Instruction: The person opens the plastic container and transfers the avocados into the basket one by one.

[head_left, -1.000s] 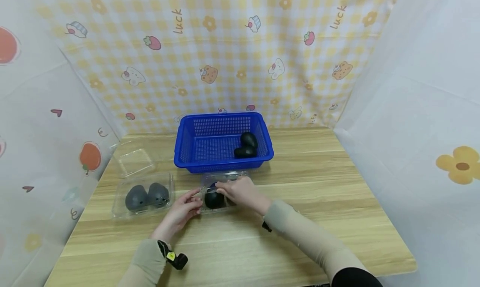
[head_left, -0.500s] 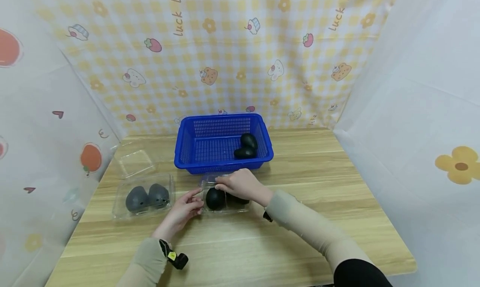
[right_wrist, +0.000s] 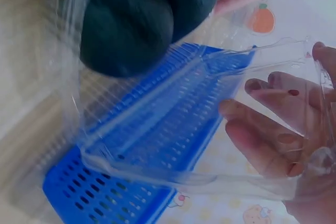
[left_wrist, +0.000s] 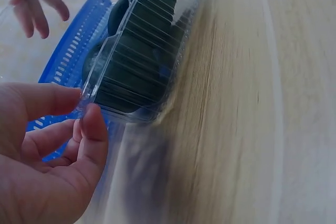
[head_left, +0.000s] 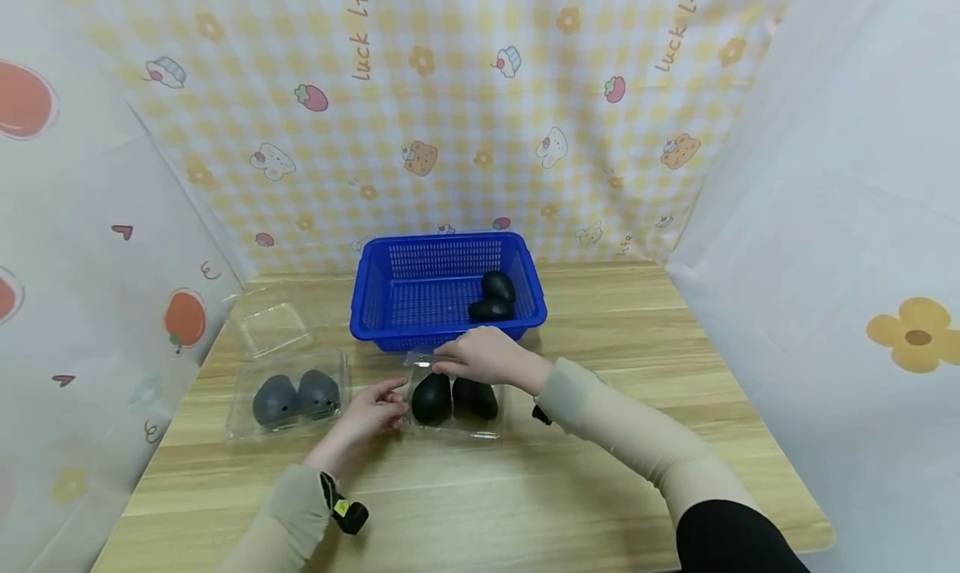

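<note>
A clear plastic clamshell container [head_left: 459,430] holds two dark avocados [head_left: 431,399], side by side in its base. My left hand [head_left: 371,412] pinches the container's left edge between thumb and fingertip, plain in the left wrist view. Its raised lid [right_wrist: 194,179] fills much of the right wrist view. Above the back of the container, my right hand [head_left: 480,356] is at this lid, its loosely spread fingers [right_wrist: 252,135] showing through the plastic. Fingertip contact with the lid is hard to make out.
Right behind the container stands a blue basket [head_left: 361,294] with two more avocados [head_left: 498,286] at its right side. Left of my hands lies another clear clamshell [head_left: 240,415], lid folded back, holding two greyish avocado-shaped pieces [head_left: 276,401]. A patterned cloth [head_left: 480,123] hangs behind the table.
My right hand has moved back and slightly up with the lid, uncovering both avocados in the container. My left hand has stayed at the container's left edge.
</note>
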A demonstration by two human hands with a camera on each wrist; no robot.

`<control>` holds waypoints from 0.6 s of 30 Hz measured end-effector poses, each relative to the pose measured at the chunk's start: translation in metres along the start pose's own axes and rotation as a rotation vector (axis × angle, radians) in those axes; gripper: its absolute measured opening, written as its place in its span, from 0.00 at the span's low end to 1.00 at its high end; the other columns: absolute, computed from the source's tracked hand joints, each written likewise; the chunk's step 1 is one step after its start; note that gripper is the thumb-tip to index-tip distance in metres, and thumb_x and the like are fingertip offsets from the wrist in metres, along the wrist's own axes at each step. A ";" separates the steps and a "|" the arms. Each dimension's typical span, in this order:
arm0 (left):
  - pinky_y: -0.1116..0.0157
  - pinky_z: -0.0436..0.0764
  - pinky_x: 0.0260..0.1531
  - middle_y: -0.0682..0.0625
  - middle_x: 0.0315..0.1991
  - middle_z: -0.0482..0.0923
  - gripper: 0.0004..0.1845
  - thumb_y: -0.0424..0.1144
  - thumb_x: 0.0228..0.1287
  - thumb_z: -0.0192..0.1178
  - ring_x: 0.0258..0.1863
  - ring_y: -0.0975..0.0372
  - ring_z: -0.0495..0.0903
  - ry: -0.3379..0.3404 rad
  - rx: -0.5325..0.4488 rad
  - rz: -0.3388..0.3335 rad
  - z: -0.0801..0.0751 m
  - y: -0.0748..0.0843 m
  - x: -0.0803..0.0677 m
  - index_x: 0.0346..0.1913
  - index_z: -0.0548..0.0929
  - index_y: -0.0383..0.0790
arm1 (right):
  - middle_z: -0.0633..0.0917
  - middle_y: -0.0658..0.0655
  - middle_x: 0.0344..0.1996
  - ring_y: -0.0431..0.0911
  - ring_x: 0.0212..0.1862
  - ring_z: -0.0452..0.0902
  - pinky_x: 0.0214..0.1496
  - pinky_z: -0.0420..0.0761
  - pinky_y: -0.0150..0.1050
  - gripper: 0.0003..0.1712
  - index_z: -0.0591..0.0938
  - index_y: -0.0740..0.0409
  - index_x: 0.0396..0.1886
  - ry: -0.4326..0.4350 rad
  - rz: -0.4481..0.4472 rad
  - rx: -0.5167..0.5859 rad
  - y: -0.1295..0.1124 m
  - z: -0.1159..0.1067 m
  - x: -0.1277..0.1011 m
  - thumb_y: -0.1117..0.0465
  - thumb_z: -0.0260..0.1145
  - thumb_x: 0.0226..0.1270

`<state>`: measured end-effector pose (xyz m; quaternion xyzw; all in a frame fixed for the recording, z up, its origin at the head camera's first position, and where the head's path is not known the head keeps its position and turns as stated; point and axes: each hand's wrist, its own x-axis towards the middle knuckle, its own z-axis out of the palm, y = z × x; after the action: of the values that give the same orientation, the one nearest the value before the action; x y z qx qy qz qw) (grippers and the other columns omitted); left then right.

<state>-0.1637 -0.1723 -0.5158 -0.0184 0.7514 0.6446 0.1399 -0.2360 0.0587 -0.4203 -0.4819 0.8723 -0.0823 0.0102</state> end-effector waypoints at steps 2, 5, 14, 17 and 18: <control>0.66 0.79 0.26 0.46 0.35 0.74 0.29 0.23 0.61 0.58 0.25 0.61 0.75 -0.007 0.063 0.022 0.000 0.004 0.000 0.65 0.64 0.20 | 0.86 0.47 0.30 0.35 0.27 0.77 0.31 0.78 0.31 0.19 0.86 0.52 0.45 -0.008 -0.011 0.043 0.002 -0.005 0.001 0.46 0.56 0.74; 0.61 0.82 0.30 0.43 0.36 0.75 0.28 0.23 0.61 0.58 0.29 0.59 0.77 -0.019 0.120 0.036 -0.001 0.006 0.000 0.64 0.65 0.18 | 0.84 0.47 0.26 0.35 0.23 0.72 0.29 0.75 0.30 0.16 0.86 0.53 0.42 -0.005 -0.013 0.095 0.005 -0.011 0.003 0.48 0.59 0.73; 0.62 0.82 0.27 0.44 0.34 0.77 0.24 0.25 0.59 0.56 0.28 0.61 0.78 -0.065 0.264 0.153 -0.007 0.010 0.003 0.59 0.72 0.18 | 0.76 0.43 0.17 0.33 0.18 0.64 0.25 0.71 0.28 0.14 0.85 0.51 0.35 0.004 0.013 0.121 0.016 -0.023 0.002 0.51 0.57 0.74; 0.64 0.81 0.24 0.45 0.34 0.78 0.23 0.25 0.58 0.55 0.27 0.61 0.78 -0.069 0.324 0.184 -0.006 0.012 0.006 0.58 0.73 0.19 | 0.67 0.42 0.13 0.34 0.17 0.59 0.22 0.64 0.28 0.14 0.81 0.50 0.28 0.021 0.013 0.127 0.020 -0.026 0.000 0.53 0.58 0.74; 0.65 0.80 0.23 0.45 0.33 0.78 0.23 0.24 0.57 0.55 0.27 0.61 0.77 -0.061 0.356 0.187 -0.006 0.013 0.007 0.57 0.74 0.19 | 0.65 0.42 0.13 0.34 0.17 0.58 0.22 0.63 0.29 0.14 0.80 0.50 0.27 0.025 0.013 0.127 0.021 -0.027 0.000 0.53 0.58 0.74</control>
<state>-0.1741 -0.1748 -0.5041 0.0963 0.8473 0.5120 0.1031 -0.2561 0.0736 -0.3972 -0.4737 0.8684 -0.1433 0.0302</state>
